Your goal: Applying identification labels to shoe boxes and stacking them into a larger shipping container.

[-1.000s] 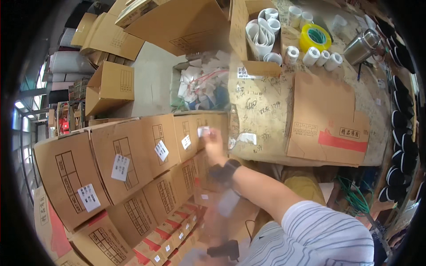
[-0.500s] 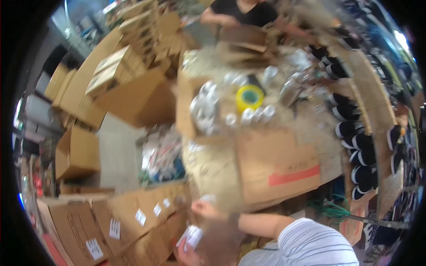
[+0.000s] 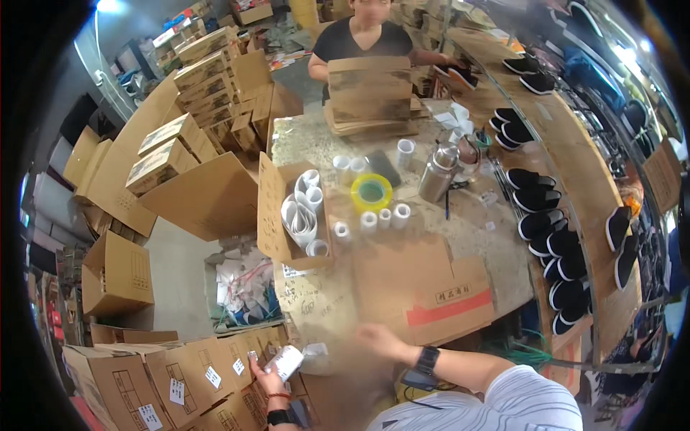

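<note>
My left hand is closed around a white roll of labels, beside the row of brown cartons at the lower left. A small white piece shows by its fingertips. White labels with dark print are stuck on several carton sides. My right hand is over the near edge of the table, left of the flattened cardboard with a red stripe. Its fingers are blurred, and I see nothing clearly held in them.
An open box of white rolls stands on the table's left, near yellow tape, a steel flask and several small rolls. Black shoes line the shelf at right. Across the table a co-worker stands behind a cardboard box.
My right hand has moved right, away from the cartons, toward the flattened cardboard. My left hand still holds the label roll, now farther left. The view has shifted, and the co-worker's hand is now at a shoe.
</note>
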### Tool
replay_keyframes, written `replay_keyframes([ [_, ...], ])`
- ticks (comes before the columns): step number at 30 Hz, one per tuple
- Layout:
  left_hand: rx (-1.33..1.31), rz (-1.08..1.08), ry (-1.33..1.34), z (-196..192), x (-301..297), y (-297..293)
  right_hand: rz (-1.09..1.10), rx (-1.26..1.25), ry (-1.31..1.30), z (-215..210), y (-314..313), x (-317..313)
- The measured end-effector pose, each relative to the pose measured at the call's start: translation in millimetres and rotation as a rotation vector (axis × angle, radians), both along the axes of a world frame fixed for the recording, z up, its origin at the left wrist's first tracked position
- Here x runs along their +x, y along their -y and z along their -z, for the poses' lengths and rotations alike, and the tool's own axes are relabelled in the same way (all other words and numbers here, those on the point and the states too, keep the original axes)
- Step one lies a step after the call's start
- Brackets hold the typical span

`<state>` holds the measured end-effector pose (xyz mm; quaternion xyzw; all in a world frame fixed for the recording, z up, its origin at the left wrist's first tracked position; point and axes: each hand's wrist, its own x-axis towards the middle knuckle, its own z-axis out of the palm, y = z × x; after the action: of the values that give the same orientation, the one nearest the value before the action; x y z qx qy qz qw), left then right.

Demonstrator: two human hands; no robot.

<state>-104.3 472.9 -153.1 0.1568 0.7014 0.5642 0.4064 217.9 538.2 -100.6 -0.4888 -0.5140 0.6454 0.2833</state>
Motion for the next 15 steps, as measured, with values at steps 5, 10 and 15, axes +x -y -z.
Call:
replay_keyframes([
  [5, 0.189, 0.385, 0.007, -97.2, 129.1, -33.3, -0.057, -0.033, -0.115, -15.5, -8.3, 16.6],
  [10, 0.303, 0.366, 0.432, -145.2, 188.0, -75.2, 0.057, 0.298, -0.105, -57.8, -29.1, 24.9],
  [15, 0.347, 0.243, 0.551, -160.0, 199.4, -98.6, 0.159, 0.086, -0.268, -74.9, -53.4, 31.2],
])
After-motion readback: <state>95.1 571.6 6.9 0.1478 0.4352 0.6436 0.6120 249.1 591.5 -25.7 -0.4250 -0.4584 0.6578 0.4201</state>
